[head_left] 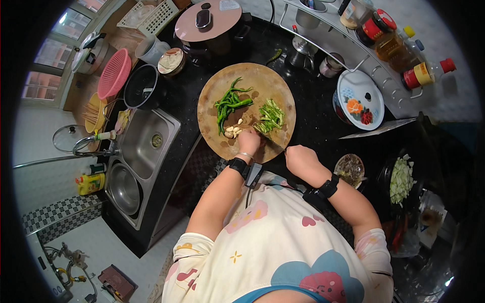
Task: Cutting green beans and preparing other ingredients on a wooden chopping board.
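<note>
A round wooden cutting board (246, 72) lies before me on the black counter. My right hand (302, 161) is closed around the handle of a kitchen knife (272, 139), whose blade reaches left over the board's near right part. Beside the blade my left hand (250, 141) is curled low over the board; its fingertips and anything under them are hidden. Just beyond it sit several peeled garlic cloves (236, 130). Whole green chili peppers (229, 102) are heaped on the board's left half. Sliced green pepper (271, 116) lies in a pile on the right, touching the blade's far end.
A steel sink (146, 146) is at left, with a black pot (141, 86) behind it. A large lidded cooker (208, 26) stands at the back. To the right are a floral enamel pot (360, 100), a small bowl (349, 169) and chopped pale-green vegetable (402, 180).
</note>
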### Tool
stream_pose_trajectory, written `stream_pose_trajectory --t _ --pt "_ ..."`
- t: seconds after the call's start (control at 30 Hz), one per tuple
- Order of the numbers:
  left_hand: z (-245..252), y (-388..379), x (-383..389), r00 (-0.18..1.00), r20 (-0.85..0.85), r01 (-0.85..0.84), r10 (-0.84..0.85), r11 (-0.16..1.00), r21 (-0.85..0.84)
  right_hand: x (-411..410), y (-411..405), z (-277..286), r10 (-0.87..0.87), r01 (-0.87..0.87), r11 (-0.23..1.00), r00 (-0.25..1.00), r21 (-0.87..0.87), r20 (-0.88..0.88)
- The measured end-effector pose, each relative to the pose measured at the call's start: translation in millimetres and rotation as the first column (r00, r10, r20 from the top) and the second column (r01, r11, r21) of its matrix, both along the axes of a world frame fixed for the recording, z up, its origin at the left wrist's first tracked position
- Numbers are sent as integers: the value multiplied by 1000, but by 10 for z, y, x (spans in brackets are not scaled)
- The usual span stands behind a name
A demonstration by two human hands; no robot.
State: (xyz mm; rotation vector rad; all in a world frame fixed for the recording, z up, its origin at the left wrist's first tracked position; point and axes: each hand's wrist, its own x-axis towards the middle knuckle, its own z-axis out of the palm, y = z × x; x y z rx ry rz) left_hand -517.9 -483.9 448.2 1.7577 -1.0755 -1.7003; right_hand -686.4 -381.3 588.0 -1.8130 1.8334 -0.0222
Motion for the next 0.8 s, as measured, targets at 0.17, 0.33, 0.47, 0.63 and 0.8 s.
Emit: stream_pose_trajectory --t 0.17,0.33,0.47,0.63,0.8 --pt "-259 13 100 990 142 38 -21 992 -124 208 -162 48 -2 2 998 1000 60 5" --pt "174 23 -37 996 70 62 -59 997 -45 101 -185 -117 -150 148 988 988 40 26" --pt "-191 3 176 996 87 2 3 999 -53 149 -169 64 -108 107 994 993 25 43" --pt "104 25 1 998 -45 -36 39 997 72 40 -47 47 -36 36 995 999 90 8" --pt "86 -5 81 998 8 65 -66 996 59 212 -173 -5 -9 8 999 1000 39 27"
